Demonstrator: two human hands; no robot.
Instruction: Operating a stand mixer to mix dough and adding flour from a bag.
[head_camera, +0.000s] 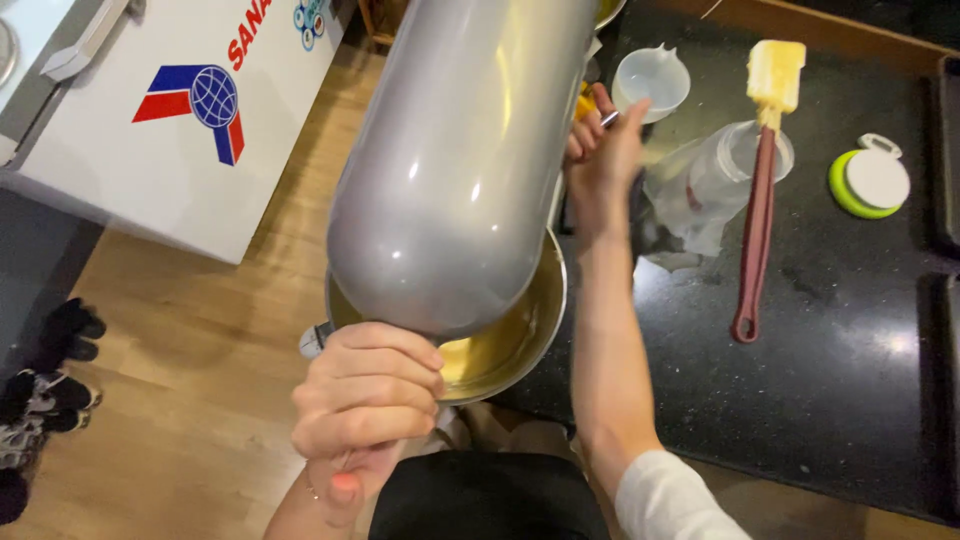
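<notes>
Left hand (365, 400) clenched around the steel mixing bowl (500, 340) handle; right hand (605, 150) pinching a lever beside the grey, glossy mixer head (460, 160), tilted over bowl at bench (850, 380) left edge.

The scene is viewed by a single head-worn camera, aimed steeply down and held very close to the grey stand mixer head (455, 160), which fills the centre; the black countertop (850, 380) is seen at right and the wooden floor (200, 340) at left
</notes>
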